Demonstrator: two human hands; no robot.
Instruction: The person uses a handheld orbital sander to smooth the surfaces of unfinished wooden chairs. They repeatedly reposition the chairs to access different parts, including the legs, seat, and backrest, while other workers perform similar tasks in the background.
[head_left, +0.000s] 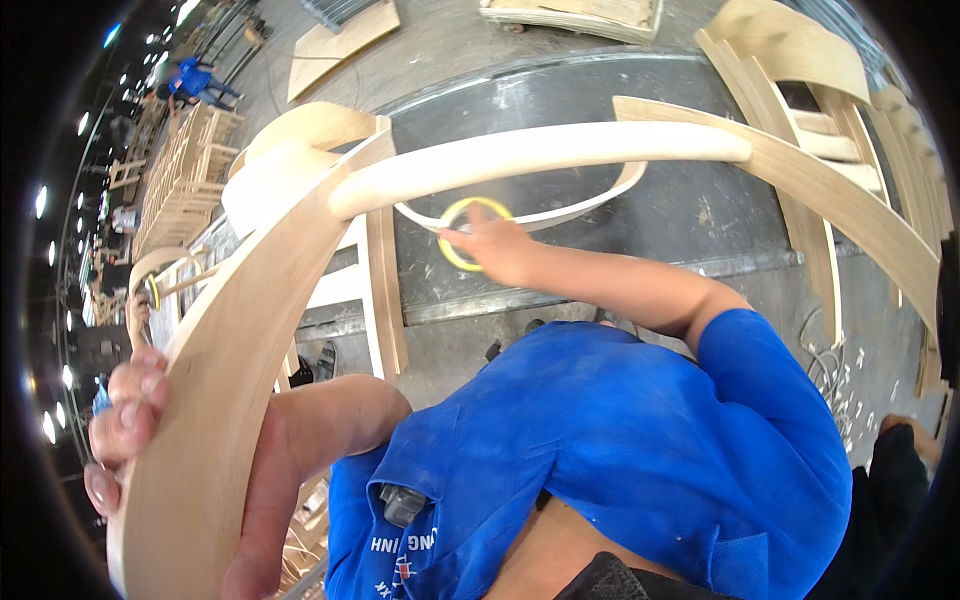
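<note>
My left hand [130,420] is closed round the lower end of a broad, curved wooden chair frame [225,330], fingers on its outer edge. The frame's pale, rounded rail [540,155] arches across the view to a curved arm on the right. My right hand [495,245] reaches beneath this rail and grips a round thing with a yellow rim [463,262], which looks like a ring. It overlaps a thin, pale curved strip [590,207] of the chair. Whether it touches the strip I cannot tell. The palm side of this hand is hidden.
A dark, scuffed worktable [690,215] lies below the chair. More wooden chair parts [800,50] stand at the right, with a cable [828,365] on the floor. Stacked frames [190,175] and a person in blue [190,80] are far left. A dark-clothed person [890,500] is near right.
</note>
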